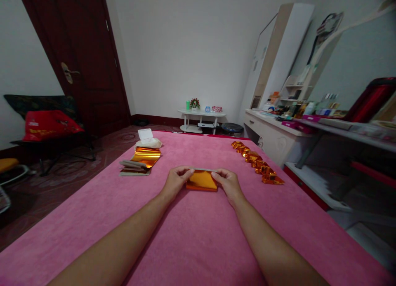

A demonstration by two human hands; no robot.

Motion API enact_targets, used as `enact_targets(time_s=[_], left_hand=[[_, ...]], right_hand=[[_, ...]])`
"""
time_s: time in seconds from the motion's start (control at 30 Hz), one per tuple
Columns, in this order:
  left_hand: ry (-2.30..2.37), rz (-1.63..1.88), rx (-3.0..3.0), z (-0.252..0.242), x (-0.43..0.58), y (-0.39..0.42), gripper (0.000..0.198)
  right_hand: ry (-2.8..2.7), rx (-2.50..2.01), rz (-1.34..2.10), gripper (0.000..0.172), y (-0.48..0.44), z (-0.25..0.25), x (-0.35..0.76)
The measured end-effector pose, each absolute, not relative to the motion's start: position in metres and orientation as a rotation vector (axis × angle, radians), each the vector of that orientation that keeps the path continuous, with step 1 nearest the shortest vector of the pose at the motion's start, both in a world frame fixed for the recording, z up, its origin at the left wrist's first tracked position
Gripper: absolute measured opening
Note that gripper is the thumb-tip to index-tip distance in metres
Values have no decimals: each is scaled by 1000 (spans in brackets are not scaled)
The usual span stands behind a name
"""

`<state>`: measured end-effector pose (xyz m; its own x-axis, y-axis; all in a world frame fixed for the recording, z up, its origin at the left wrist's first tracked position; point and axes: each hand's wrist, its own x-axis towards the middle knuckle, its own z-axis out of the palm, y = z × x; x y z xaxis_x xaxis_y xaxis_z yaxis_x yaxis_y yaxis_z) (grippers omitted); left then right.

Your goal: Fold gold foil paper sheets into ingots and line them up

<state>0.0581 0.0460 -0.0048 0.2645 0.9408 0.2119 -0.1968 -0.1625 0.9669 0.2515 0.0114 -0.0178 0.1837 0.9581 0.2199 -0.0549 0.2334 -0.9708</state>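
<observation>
A sheet of shiny gold foil paper (202, 181) is held between both hands, low over the pink cloth (198, 232). A pale strip shows along its far edge. My left hand (178, 179) pinches the sheet's far left corner, thumb on top. At the far right corner, my right hand (227, 182) grips it the same way. To the left lies a stack of foil sheets (147, 156), gold on one face and greyish on the other. Several folded gold foil pieces (258, 162) form a row on the right.
A white pack with a raised lid (147, 138) stands behind the foil stack. On the right are a cluttered white dresser (272, 129) and a dark shelf unit. A chair with a red bag (51, 124) stands at left, near a door (77, 63).
</observation>
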Motion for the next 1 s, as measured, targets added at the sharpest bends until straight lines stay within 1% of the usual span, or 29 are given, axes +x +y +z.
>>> enact_targets(time_s=[0.27, 0.73, 1.0], left_hand=[[792, 1196, 1343, -6, 57, 48, 30], [821, 1221, 1288, -5, 56, 48, 29], [812, 1201, 1251, -2, 57, 45, 33]], right_hand=[[-1165, -1096, 884, 24, 13, -20, 252], [-1226, -1113, 813, 25, 12, -18, 252], [-1244, -1112, 776, 26, 10, -15, 251]])
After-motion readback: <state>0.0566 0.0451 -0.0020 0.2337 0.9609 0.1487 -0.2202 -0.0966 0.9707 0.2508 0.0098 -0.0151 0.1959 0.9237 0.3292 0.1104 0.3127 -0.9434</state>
